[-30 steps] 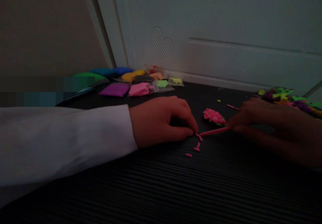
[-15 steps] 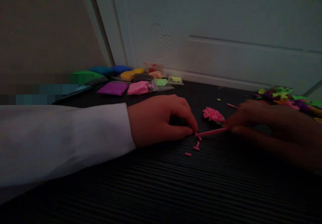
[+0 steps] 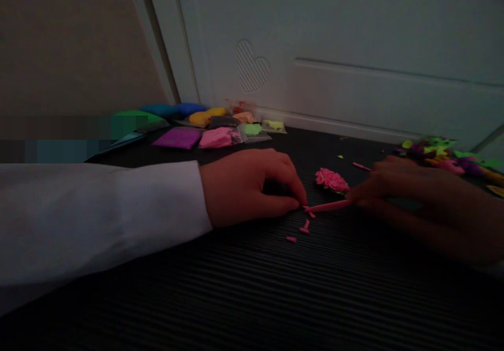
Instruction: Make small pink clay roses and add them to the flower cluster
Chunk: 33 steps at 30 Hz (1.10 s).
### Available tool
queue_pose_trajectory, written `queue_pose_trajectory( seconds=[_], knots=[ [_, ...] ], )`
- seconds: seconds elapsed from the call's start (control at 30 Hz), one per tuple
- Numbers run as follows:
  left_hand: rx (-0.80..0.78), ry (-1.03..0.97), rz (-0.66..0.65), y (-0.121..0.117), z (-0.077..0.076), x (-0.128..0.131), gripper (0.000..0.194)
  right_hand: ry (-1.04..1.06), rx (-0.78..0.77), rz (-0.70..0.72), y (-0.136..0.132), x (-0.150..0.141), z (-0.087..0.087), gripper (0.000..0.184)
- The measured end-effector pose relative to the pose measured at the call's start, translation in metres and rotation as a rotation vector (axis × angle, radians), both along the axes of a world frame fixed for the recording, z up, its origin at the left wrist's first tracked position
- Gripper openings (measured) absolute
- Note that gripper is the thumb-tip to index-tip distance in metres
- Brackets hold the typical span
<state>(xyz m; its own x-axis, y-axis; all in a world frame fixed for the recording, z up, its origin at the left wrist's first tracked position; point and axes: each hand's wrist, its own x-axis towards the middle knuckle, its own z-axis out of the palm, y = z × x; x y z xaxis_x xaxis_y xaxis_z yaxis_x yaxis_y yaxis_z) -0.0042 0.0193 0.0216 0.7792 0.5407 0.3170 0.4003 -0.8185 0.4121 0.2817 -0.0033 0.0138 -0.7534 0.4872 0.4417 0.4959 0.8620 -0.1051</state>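
My right hand [image 3: 425, 204] pinches a slim pink clay tool [image 3: 328, 206], its tapered end pointing left. At that tip, my left hand [image 3: 252, 188] holds its thumb and index finger together on a tiny pink clay piece [image 3: 305, 208], mostly covered by the fingertips. Below the tip, a small T-shaped pink clay bit [image 3: 304, 227] and a short pink clay strip [image 3: 291, 239] lie on the black ridged surface [image 3: 252, 298]. Behind the tool sits a cluster of pink clay roses [image 3: 331, 180] with a little green at its lower edge.
Bags of coloured clay, among them a purple pack [image 3: 178, 137] and a pink pack [image 3: 218, 137], lie at the back left. Several colourful clay shapes [image 3: 441, 151] are heaped at the far right. A second pink stick [image 3: 361, 166] lies behind my right hand. A white panel [image 3: 334, 30] closes off the back.
The right hand and the pink tool have shifted slightly left, the tip staying at the left fingertips. The view has moved a little; the clay bits lie as before.
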Motion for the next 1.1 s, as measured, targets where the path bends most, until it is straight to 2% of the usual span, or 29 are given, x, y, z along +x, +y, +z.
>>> queue_pose_trajectory(
  seconds=[0.2, 0.33, 0.47, 0.57, 0.7, 0.87, 0.97, 1.1],
  knots=[
    [-0.031, -0.013, 0.023, -0.001, -0.001, 0.001, 0.017, -0.031, 0.008, 0.015, 0.002, -0.003, 0.001, 0.02],
    [-0.048, -0.007, 0.043, 0.0, -0.002, 0.001, 0.016, -0.05, 0.022, -0.003, 0.002, 0.009, 0.015, 0.014],
    [-0.056, -0.028, 0.056, 0.0, -0.003, 0.0, 0.016, 0.002, 0.048, -0.143, 0.005, 0.015, 0.03, 0.016],
    [-0.072, -0.014, 0.034, 0.001, -0.004, 0.0, 0.019, 0.029, 0.092, -0.282, 0.014, 0.014, 0.032, 0.025],
    [-0.093, 0.031, -0.023, 0.005, -0.004, 0.001, 0.022, -0.003, 0.118, -0.408, 0.031, 0.014, 0.024, 0.031],
    [-0.109, 0.035, -0.03, 0.007, -0.002, 0.004, 0.017, -0.1, 0.099, -0.461, 0.041, 0.022, 0.005, 0.029],
    [-0.127, 0.008, 0.033, 0.003, 0.0, 0.005, 0.013, -0.178, 0.103, -0.511, 0.044, 0.025, -0.007, 0.022],
    [-0.212, -0.035, 0.158, -0.002, 0.003, 0.005, 0.01, -0.238, 0.111, -0.542, 0.046, 0.026, -0.018, 0.024]
  ],
)
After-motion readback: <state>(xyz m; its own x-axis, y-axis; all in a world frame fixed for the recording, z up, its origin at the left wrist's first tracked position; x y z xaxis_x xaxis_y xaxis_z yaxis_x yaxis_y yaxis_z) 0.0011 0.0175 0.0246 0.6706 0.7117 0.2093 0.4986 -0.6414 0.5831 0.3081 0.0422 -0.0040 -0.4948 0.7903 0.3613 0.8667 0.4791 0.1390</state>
